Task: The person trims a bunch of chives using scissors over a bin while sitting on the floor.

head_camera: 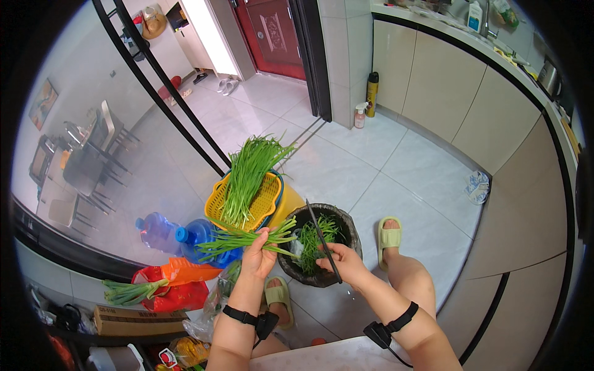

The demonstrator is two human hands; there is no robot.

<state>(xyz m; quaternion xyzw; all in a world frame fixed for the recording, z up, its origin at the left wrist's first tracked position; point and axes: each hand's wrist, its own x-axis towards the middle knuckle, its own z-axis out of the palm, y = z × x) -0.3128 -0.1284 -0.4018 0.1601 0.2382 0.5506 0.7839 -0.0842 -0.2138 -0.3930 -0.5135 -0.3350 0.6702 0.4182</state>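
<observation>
My left hand (258,254) grips a bunch of garlic chives (232,242), with the pale cut ends pointing right over a bin. Above that bin, my right hand (345,263) holds a slim dark tool (318,227), apparently a knife seen edge-on. Loose green trimmings (308,252) and a bit of clear plastic lie inside the black-lined bin (353,232). Just beyond my left hand, a yellow plastic basket (264,204) carries a large heap of chives (253,171) draped over its far rim. The basket rests on a yellow bucket (290,199).
Blue water jugs (197,239) stand left of the basket. Scallions (139,292) stick out of a red bag (178,297) near a cardboard box (139,320). Cabinets (445,79) curve along the right. My slippered feet (389,236) flank the bin; a glass partition (153,153) stands left.
</observation>
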